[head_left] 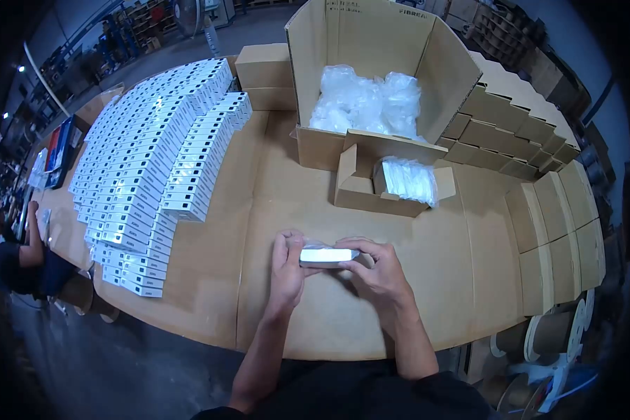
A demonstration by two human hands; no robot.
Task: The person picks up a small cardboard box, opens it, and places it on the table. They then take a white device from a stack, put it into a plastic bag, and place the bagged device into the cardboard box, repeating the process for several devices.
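Between my two hands is a small white box [326,256], held in front of me over the cardboard-covered table. Some clear plastic shows along its far edge. My left hand [288,269] grips the left end, thumb on the near side. The fingers and thumb of my right hand [380,271] close on the right end. Just beyond the hands stands an opened small carton [374,201], with a stack of clear plastic-wrapped white items [406,180] inside it.
Many stacked white boxes [140,168] cover the table's left side. A large carton [315,150] with clear plastic bags [367,101] stands at the back. Brown cartons [556,231] line the right side, more [504,126] behind them. Another person [31,259] is at far left.
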